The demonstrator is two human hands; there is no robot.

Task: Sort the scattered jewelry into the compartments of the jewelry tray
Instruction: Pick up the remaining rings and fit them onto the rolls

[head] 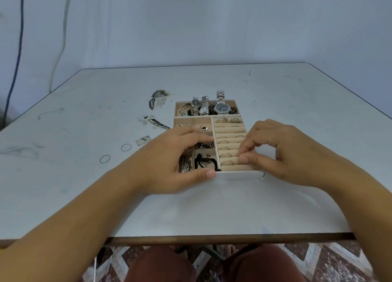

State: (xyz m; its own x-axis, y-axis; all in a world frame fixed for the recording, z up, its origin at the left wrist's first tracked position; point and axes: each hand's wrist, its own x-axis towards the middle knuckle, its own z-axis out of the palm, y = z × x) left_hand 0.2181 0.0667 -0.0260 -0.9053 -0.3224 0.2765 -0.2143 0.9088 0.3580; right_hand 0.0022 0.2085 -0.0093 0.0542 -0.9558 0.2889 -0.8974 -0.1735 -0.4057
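Note:
A beige jewelry tray [237, 174] sits mid-table. Its far compartment holds three watches [221, 107] and bracelets. Rolled ring slots [230, 131] on the right side carry several rings. Small left compartments hold earrings, a pendant [204, 128], dark beads and a black cord piece [204, 161]. My left hand [169, 160] clasps the tray's near left corner, thumb on the front wall and fingers over the left compartments. My right hand [282, 152] pinches thumb and forefinger at the near ring slots; whether a ring is between the fingertips is hidden.
Two thin hoops [126, 147] [104, 159] lie on the table left of the tray, beside a small clear packet [143, 140]. Dark scuffs and tiny silver bits [158, 103] mark the table farther back left. The table's front edge is near my knees.

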